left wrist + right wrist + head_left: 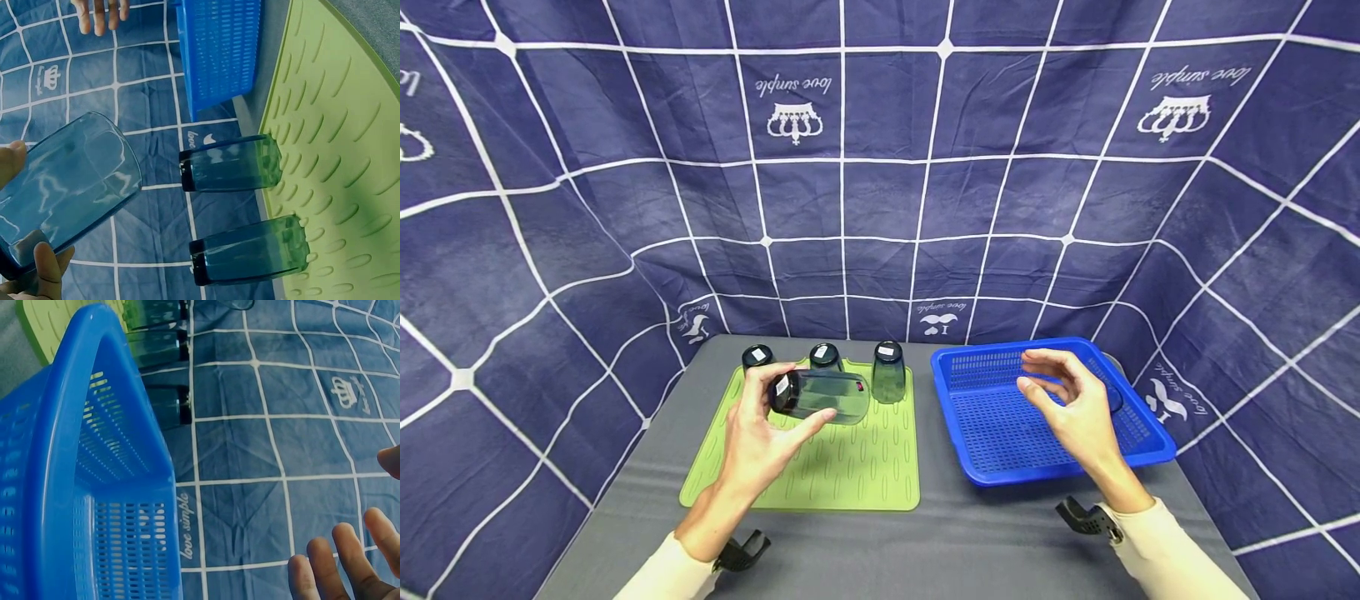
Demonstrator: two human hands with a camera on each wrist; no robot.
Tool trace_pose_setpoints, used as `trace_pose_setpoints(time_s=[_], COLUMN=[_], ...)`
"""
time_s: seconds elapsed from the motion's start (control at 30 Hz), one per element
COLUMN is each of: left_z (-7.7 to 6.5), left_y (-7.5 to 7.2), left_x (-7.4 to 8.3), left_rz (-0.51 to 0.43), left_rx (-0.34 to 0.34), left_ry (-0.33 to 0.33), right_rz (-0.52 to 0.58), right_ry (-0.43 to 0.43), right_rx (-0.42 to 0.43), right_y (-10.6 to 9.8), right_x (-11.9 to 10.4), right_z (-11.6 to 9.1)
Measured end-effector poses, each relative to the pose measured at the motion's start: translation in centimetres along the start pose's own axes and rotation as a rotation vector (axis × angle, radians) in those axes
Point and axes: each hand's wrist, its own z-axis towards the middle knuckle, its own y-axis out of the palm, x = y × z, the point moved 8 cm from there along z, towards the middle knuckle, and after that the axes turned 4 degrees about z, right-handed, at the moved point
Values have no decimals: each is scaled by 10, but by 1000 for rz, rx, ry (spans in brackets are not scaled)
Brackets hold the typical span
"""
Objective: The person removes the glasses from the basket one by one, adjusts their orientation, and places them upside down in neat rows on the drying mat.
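Note:
My left hand (752,446) grips a clear bluish drinking glass (835,398) with a dark base, thumb along one side and fingers round the base end. The glass lies nearly on its side in the air over the green ridged mat (850,479), its mouth toward the right. On the mat's far edge stand three similar glasses upside down: a right one (889,379), a middle one (825,357) and a left one (757,357) partly hidden by my hand. Fingers loosely bent and holding nothing, my right hand (1078,412) hovers over the blue basket (962,462).
The basket, perforated and shallow, stands right of the mat on a grey cloth-covered table (955,542). A navy curtain (887,200) with white lines rises behind and along both sides. Black wrist mounts (743,552) show at both sleeves.

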Motion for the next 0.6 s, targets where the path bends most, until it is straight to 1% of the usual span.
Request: trace_pose_setpoints(time_s=[0.17, 0.43, 0.6], left_z=[1, 2, 1], left_y=[-1, -4, -7], left_x=[-3, -9, -14], left_rz=[-2, 22, 68], left_rx=[0, 11, 14], left_ry=[0, 15, -9], right_rz=[-23, -72, -107], right_ry=[-7, -12, -7], right_rx=[8, 19, 20], right_y=[-5, -13, -18], right_x=[3, 7, 10], right_z=[2, 4, 5])
